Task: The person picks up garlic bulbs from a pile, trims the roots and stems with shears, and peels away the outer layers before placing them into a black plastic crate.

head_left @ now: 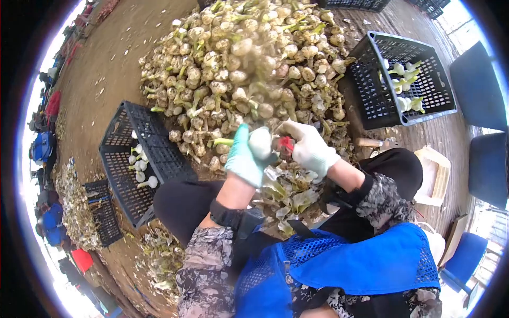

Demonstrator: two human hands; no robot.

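Observation:
My left hand [244, 163], in a pale teal glove, is closed around a white garlic bulb [260, 142] whose green stem points left. Close beside it, my right hand [312, 149] in a white glove is closed on a small red tool [286, 143]. Its working end is hidden or blurred, so its exact kind does not show. Both hands are over the near edge of a large heap of soil-stained garlic [228, 74]. Below them, loose garlic skins and leaves [291, 199] lie between my legs.
A black crate [366, 87] with several clean bulbs stands at right. Another black crate [167, 143] with white bulbs tilts at left. A wooden-handled tool [369, 142] and a white plastic container [441, 177] lie near my right knee. Blue chairs [485, 164] line the right side.

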